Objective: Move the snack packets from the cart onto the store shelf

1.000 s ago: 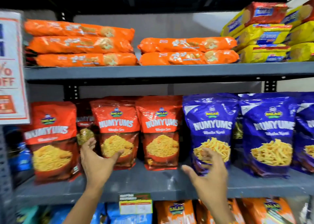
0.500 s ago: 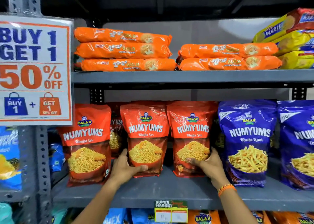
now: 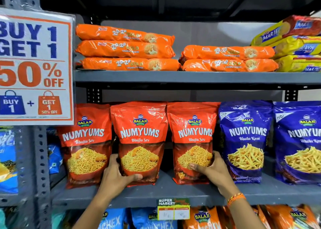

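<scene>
Both hands have slid up since half a second ago. Now the left hand (image 3: 119, 175) clasps the lower edge of the middle red plastic Numyums packet (image 3: 139, 142), and the right hand (image 3: 211, 169) clasps the third red Numyums packet (image 3: 192, 138). Both packets stand upright at centre frame on the grey metal shelf (image 3: 173, 192), beside a blue Numyums packet (image 3: 245, 140).

My two forearms are bare, no sleeves showing. An orange thread band (image 3: 236, 198) circles my right wrist; both hands are ungloved.
</scene>
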{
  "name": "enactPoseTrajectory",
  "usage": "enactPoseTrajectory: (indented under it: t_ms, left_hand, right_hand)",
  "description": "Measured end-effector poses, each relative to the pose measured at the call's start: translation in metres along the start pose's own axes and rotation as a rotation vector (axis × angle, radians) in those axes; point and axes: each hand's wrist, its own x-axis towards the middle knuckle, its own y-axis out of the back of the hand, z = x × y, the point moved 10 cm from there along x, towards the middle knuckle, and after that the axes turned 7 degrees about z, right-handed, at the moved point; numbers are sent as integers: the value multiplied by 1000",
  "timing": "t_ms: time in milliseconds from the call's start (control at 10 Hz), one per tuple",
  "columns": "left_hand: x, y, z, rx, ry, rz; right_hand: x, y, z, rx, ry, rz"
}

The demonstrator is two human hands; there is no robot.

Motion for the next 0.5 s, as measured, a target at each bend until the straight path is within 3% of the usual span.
enactPoseTrajectory:
  t_ms: [300,500]
  left_hand:
    - [6,-1,10,110,11,-25]
    - [-35,29,42,176,-117,403]
  right_hand:
    - [4,2,-9,-48,16,20]
    - [-19,32,-29,-152,163,254]
